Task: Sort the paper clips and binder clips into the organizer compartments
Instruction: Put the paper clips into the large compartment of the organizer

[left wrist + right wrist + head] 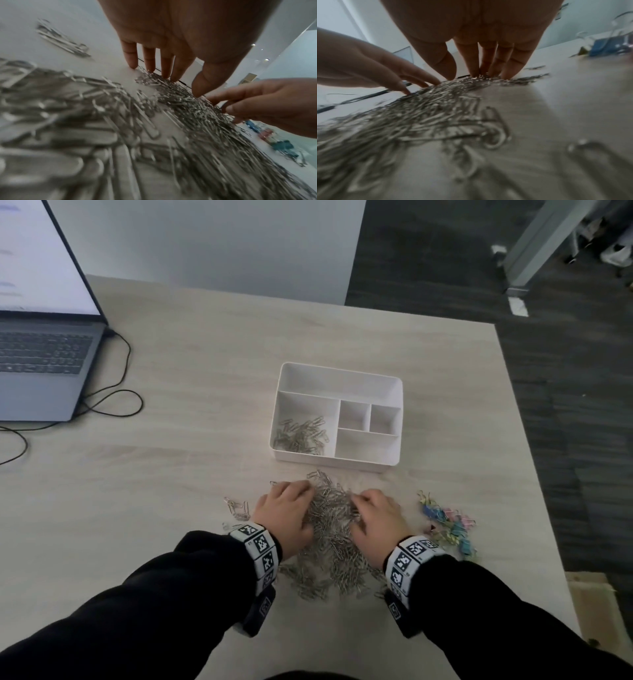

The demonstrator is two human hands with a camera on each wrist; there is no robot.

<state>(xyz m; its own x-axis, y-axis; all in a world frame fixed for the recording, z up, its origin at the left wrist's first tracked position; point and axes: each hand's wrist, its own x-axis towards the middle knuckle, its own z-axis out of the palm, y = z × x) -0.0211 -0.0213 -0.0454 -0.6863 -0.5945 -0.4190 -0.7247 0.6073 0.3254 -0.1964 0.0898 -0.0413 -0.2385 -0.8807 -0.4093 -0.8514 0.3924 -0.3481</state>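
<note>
Both hands are down on the big heap of paper clips [330, 529] just in front of the organizer [337, 371], the left hand [286, 513] and right hand [375, 517] spread with fingertips pressing in from either side, nothing pinched. I'd say they're gathering a scoop, which then needs lifting into the near-left compartment [303, 426], the only one with clips in it. The binder clips [448, 522] lie unsorted to the right.

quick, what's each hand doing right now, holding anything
Left hand: open, fingertips down on the paper clip pile, gripping nothing.
Right hand: open, fingertips in the same pile, gripping nothing.
</note>
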